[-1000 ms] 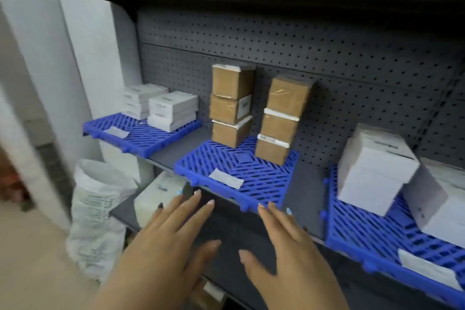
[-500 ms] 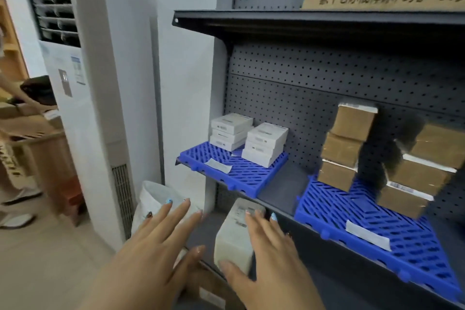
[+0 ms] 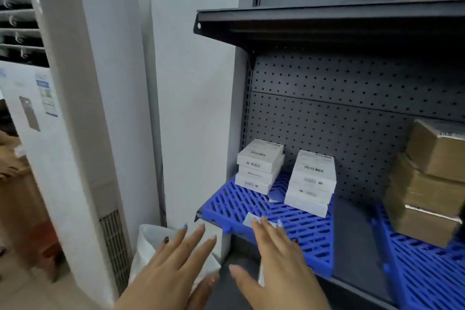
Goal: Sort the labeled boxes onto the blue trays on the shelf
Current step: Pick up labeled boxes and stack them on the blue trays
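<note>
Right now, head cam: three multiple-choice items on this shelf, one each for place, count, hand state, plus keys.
1. The white boxes sit: A on the left blue tray; B on the floor; C on the top shelf.
2. White-box stacks: A one; B two; C four.
3. The hands: A both open; B right grips a box; C left pinches a label.
Key: 1 A, they stand on the tray's grid. 2 B, two stacks stand side by side. 3 A, the left hand and right hand show straight, spread fingers.
</note>
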### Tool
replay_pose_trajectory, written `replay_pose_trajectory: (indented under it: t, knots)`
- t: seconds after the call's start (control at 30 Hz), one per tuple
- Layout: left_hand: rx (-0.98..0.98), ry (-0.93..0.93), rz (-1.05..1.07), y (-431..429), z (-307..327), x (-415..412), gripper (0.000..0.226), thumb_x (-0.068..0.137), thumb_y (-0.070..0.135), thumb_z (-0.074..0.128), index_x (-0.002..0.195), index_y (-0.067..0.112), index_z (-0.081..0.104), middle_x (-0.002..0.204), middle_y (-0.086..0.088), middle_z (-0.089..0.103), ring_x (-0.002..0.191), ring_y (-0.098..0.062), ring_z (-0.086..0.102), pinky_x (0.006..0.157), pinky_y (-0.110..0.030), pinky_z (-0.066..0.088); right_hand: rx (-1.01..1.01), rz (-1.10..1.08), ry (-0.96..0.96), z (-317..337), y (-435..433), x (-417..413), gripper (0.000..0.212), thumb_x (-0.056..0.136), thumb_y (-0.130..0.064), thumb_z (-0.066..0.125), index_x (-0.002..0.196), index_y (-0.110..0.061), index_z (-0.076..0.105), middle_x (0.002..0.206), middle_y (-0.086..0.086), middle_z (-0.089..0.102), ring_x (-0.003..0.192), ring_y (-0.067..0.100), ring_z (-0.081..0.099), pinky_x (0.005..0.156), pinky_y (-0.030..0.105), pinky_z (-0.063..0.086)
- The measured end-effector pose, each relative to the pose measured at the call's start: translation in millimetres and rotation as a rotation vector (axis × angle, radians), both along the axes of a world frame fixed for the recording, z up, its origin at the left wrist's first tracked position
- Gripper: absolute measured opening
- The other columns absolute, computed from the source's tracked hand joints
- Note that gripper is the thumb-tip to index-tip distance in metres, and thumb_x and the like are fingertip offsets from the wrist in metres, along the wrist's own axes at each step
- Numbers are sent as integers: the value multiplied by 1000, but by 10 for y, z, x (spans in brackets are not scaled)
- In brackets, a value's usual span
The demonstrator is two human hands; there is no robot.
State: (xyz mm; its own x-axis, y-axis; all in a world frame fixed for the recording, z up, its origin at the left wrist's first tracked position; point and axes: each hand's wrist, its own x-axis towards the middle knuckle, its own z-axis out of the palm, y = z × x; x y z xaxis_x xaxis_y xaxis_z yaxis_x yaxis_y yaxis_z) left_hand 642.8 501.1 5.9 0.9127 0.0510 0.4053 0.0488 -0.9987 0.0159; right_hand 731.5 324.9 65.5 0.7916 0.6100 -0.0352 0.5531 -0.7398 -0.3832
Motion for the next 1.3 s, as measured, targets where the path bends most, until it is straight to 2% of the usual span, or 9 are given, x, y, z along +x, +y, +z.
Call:
replay_pose_trajectory:
  t: [0.17,0.33,0.47,0.77,0.83,0.97,1.07,1.13,1.3]
  knots:
    - [65,60,-30,493,107,665,56,91,61,19,122,37,57,127,11,59,108,-14,61,75,-28,53,23,-122,-38,-70,458,622,80,90,-62,35,147,-32,-13,152,-17,-22,141,11,-17,115,35,-3]
    - [54,-32,-131,823,60,1245,60,92,64,14,146,37,16,132,14,50,114,-14,57,74,-28,53,-12,-237,-98,-128,739,1026,78,91,-59,35,146,-33,-12,151,-14,-26,142,14,-14,116,35,-1]
    - [53,-80,-229,1012,23,1780,56,93,60,16,135,33,41,143,5,43,128,-23,42,99,-34,38,-36,-348,-177,-267,859,1273,74,92,-57,34,143,-40,-16,139,-18,-39,142,17,-16,116,37,-2]
    - [151,-121,-521,1168,-123,2545,57,88,48,32,141,28,33,154,2,25,140,-37,21,104,-51,34,-44,-394,-255,-394,975,1543,71,97,-43,38,134,-55,-22,131,-37,-42,133,10,-29,114,37,-5]
    - [152,-134,-546,1196,-111,2647,57,91,46,28,145,27,28,155,2,23,139,-39,21,102,-52,34,-64,-378,-321,-455,977,1617,73,94,-42,44,140,-50,-12,140,-34,-32,138,14,-18,114,37,2]
    - [162,-120,-591,1199,-92,2884,54,95,44,30,146,26,28,156,4,16,140,-40,17,103,-51,37,-173,-338,-527,-514,926,1784,84,69,-49,74,141,-38,31,149,-20,27,127,30,45,92,40,47]
    - [162,-86,-633,1207,-179,3024,78,78,29,71,145,22,31,157,3,13,140,-40,17,102,-48,40,-188,-275,-607,-617,876,1927,87,66,-40,80,140,-36,35,151,-18,24,125,34,48,91,39,49]
    - [181,-94,-642,1251,-232,3102,95,66,13,80,146,23,29,157,1,12,140,-38,19,103,-46,38,-191,-256,-647,-690,858,1985,93,64,-29,83,142,-34,33,154,-16,17,126,36,46,88,35,51]
    - [342,-335,-706,1374,-353,3308,81,73,-4,40,147,25,25,157,0,10,138,-36,22,108,-49,32,-162,-241,-660,-765,823,2054,112,50,0,82,144,-32,30,154,-15,18,125,27,49,51,22,55]
